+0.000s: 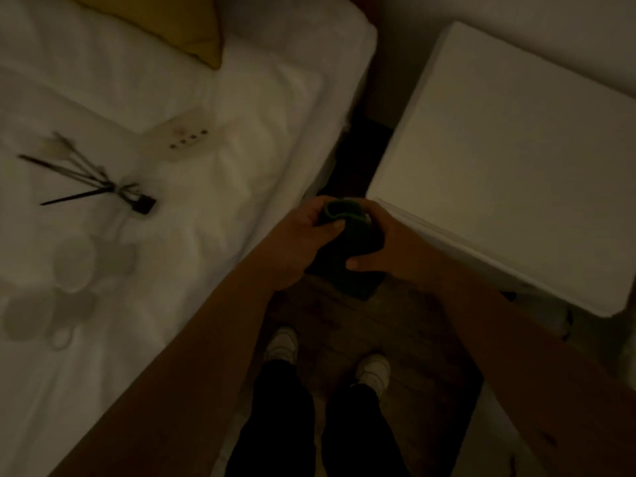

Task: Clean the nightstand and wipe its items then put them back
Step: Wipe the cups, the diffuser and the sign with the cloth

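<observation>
- Head view, dim room: both hands meet over the floor gap between the bed point(241, 166) and the nightstand point(499, 166), gripping a dark green cloth point(347, 235).
- Left hand point(303, 235) curls round the cloth's upper edge, thumb pressed across it; right hand point(385, 246) clamps the other side, thumb under the bunched fabric.
- The cloth looks thick and soft, rolled at the top rim, a loose flap hanging down below the hands.
- The nightstand top is white and flat, just beside the right hand.
- On the bed's white sheet: a white remote point(182, 137) with a row of dark buttons, and a lying reed diffuser point(137, 201) with dark sticks fanned out to the left.
- A yellow pillow point(179, 25) sits at the head of the bed.
</observation>
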Demonstrator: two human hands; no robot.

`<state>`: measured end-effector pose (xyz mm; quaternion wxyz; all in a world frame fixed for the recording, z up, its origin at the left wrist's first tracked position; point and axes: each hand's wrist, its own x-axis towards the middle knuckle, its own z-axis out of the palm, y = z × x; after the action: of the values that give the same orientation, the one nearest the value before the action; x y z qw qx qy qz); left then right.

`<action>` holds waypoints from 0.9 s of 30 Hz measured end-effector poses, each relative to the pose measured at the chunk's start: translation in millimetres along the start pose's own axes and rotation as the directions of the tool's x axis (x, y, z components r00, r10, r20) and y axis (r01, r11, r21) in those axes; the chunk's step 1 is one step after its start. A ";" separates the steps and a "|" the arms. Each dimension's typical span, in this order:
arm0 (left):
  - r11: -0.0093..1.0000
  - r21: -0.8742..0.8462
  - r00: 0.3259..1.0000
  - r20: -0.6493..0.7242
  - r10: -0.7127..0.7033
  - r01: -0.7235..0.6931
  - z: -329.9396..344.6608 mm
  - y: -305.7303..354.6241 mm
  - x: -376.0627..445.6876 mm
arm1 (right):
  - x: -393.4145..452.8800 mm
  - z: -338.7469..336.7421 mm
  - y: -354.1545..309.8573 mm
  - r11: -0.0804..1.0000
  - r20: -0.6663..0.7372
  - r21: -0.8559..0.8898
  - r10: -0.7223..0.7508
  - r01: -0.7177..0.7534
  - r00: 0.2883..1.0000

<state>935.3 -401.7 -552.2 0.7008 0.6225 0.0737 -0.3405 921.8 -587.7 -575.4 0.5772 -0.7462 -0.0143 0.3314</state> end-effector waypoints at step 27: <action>0.995 0.046 0.475 -0.876 0.083 -0.089 -157.0 -64.2 -220.7 | 50.0 229.4 -86.7 0.837 0.361 0.453 0.142 -0.306 0.922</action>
<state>782.0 -171.3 -522.3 0.5831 0.7098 0.3904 0.0603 874.8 -343.2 -549.9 0.6976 -0.5047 0.0692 0.5038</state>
